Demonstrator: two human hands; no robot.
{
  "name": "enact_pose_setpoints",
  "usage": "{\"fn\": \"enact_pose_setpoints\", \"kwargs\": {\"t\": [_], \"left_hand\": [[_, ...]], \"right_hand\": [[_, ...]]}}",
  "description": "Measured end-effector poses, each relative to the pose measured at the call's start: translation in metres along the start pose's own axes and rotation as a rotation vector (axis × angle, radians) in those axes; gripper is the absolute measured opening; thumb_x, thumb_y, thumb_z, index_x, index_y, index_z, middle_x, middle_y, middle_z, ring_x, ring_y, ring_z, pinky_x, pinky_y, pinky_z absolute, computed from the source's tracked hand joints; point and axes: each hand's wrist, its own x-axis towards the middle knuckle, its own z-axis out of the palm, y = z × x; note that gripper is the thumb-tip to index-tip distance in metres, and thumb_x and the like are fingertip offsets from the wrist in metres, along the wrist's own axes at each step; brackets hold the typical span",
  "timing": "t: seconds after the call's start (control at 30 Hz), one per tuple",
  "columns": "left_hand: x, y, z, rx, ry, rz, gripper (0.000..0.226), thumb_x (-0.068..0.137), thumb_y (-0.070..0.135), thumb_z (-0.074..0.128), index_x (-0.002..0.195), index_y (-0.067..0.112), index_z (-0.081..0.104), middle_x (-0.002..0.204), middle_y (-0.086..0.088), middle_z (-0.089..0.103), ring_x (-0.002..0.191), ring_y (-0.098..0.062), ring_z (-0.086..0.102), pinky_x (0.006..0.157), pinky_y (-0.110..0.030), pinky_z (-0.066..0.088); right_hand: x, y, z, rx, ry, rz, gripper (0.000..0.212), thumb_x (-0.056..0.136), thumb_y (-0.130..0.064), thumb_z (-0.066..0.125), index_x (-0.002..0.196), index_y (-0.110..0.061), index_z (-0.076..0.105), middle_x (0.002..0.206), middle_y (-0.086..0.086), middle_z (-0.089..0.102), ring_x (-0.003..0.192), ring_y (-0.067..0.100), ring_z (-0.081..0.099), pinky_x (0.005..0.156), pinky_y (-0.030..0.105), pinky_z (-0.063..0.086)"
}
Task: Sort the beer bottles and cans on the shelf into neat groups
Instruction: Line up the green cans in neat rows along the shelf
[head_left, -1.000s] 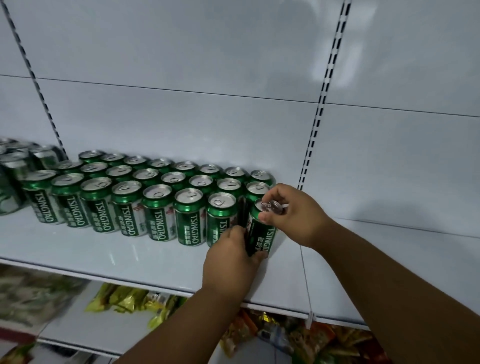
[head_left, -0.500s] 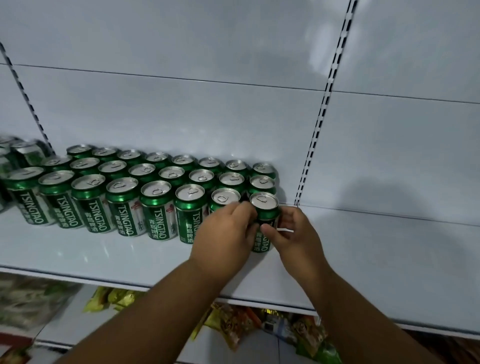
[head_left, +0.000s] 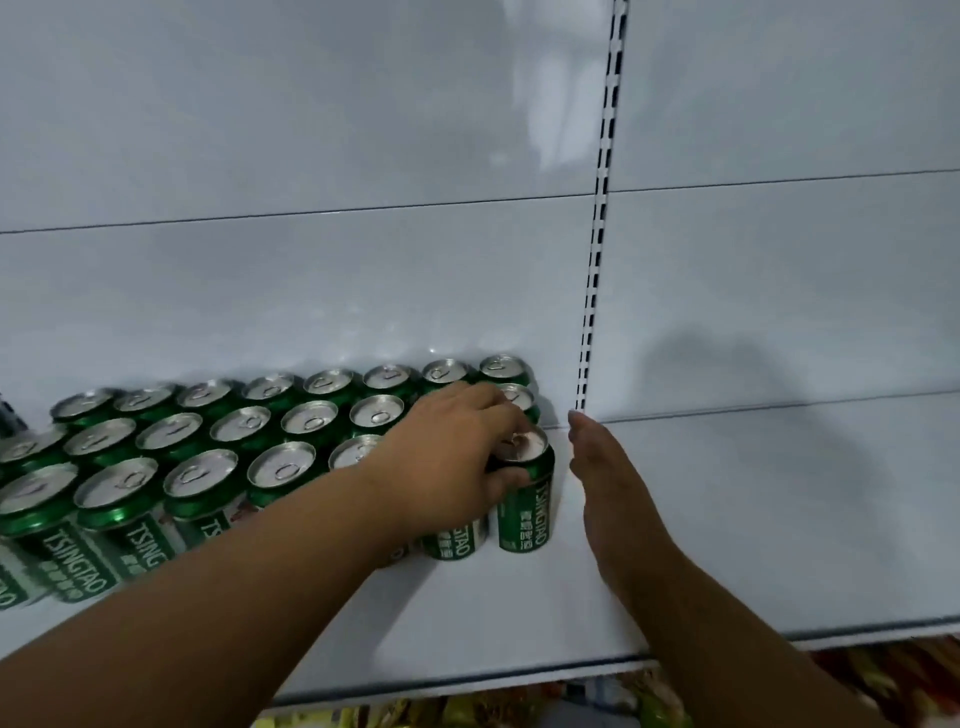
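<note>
Head view: a white metal shelf (head_left: 727, 519) carrying rows of green aluminium Tsingtao beer cans (head_left: 171, 452), seen from above and in front.
Can block: three rows deep against the white back panel (head_left: 311, 156), filling the left part of the shelf, silver tops up.
End can: a green Tsingtao can (head_left: 524, 499) stands upright at the right end of the front row, just beside its neighbour.
Left hand (head_left: 457, 457): reaches over the front row, fingers and thumb curled round the end can's top rim.
Right hand (head_left: 608, 483): flat, fingers straight and together, edge-on just right of the end can, apart from it, holding nothing.
Upright: a slotted strip (head_left: 597, 234) divides the back panel.
Below: colourful snack packets (head_left: 883, 670) on a lower shelf.
</note>
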Motion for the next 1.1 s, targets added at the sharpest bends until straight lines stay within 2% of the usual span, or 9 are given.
{"fn": "enact_pose_setpoints", "kwargs": {"t": [0.07,0.13,0.2,0.3,0.37,0.5,0.67,0.87,1.1], "left_hand": [[0.007,-0.014,-0.005,-0.023,-0.119,-0.011,0.074,0.085,0.069,0.051,0.145,0.027,0.038,0.147,0.004,0.04,0.135,-0.019,0.037,0.113,-0.039,0.032],[0.017,-0.025,-0.008,-0.047,-0.24,-0.043,0.09,0.085,0.077,0.037,0.155,0.023,0.02,0.161,0.0,0.021,0.147,-0.02,0.02,0.121,-0.041,0.02],[0.027,-0.033,-0.007,-0.061,-0.327,-0.069,0.096,0.084,0.08,0.026,0.158,0.021,0.007,0.166,-0.001,0.004,0.152,-0.019,0.005,0.122,-0.038,0.007],[0.034,-0.04,0.0,-0.086,-0.399,-0.058,0.096,0.087,0.078,0.023,0.158,0.018,0.0,0.165,-0.004,-0.006,0.152,-0.018,-0.005,0.12,-0.034,0.0],[0.035,-0.044,0.006,-0.074,-0.401,-0.042,0.097,0.087,0.08,0.02,0.158,0.017,-0.002,0.165,-0.004,-0.01,0.152,-0.018,-0.008,0.122,-0.037,-0.001],[0.035,-0.047,0.012,-0.032,-0.4,-0.024,0.098,0.086,0.081,0.016,0.157,0.017,-0.004,0.164,-0.005,-0.013,0.151,-0.018,-0.011,0.124,-0.041,-0.001],[0.036,-0.046,0.011,-0.025,-0.402,-0.02,0.094,0.089,0.078,0.017,0.157,0.017,-0.006,0.164,-0.004,-0.015,0.151,-0.016,-0.014,0.124,-0.041,-0.002],[0.035,-0.042,0.007,-0.006,-0.428,-0.04,0.09,0.091,0.074,0.02,0.157,0.02,-0.008,0.164,-0.001,-0.016,0.15,-0.012,-0.014,0.123,-0.037,-0.007],[0.035,-0.042,0.008,-0.015,-0.418,-0.052,0.09,0.091,0.074,0.021,0.157,0.021,-0.007,0.164,0.001,-0.015,0.151,-0.012,-0.009,0.122,-0.034,-0.005]], "right_hand": [[0.019,-0.003,0.006,0.118,0.01,0.183,0.051,0.098,-0.058,0.03,0.143,-0.039,0.042,0.151,-0.015,0.038,0.14,0.01,0.036,0.111,0.028,0.026],[0.034,-0.005,0.014,0.164,-0.043,0.296,0.069,0.09,-0.073,0.024,0.149,-0.04,0.033,0.158,-0.01,0.028,0.143,0.016,0.03,0.115,0.038,0.023],[0.044,-0.006,0.022,0.31,-0.1,0.346,0.075,0.089,-0.074,0.023,0.151,-0.034,0.032,0.155,-0.003,0.036,0.132,0.017,0.045,0.105,0.038,0.04],[0.044,-0.01,0.032,0.423,-0.144,0.365,0.065,0.094,-0.066,0.018,0.13,-0.027,0.055,0.121,0.002,0.07,0.103,0.018,0.069,0.078,0.032,0.056],[0.043,-0.01,0.033,0.458,-0.18,0.362,0.061,0.096,-0.064,0.017,0.121,-0.029,0.06,0.114,0.005,0.073,0.101,0.021,0.071,0.074,0.032,0.058],[0.048,-0.006,0.034,0.468,-0.231,0.349,0.066,0.095,-0.063,0.019,0.138,-0.025,0.052,0.13,0.01,0.064,0.119,0.028,0.062,0.091,0.039,0.054],[0.055,-0.001,0.031,0.45,-0.257,0.337,0.068,0.092,-0.064,0.022,0.14,-0.025,0.05,0.134,0.011,0.061,0.125,0.03,0.058,0.102,0.045,0.045],[0.055,-0.001,0.03,0.492,-0.307,0.361,0.064,0.097,-0.06,0.016,0.132,-0.025,0.056,0.128,0.009,0.065,0.117,0.025,0.063,0.09,0.035,0.055],[0.056,-0.002,0.029,0.511,-0.317,0.351,0.066,0.097,-0.06,0.015,0.136,-0.022,0.052,0.129,0.011,0.065,0.118,0.026,0.063,0.089,0.035,0.055]]}}
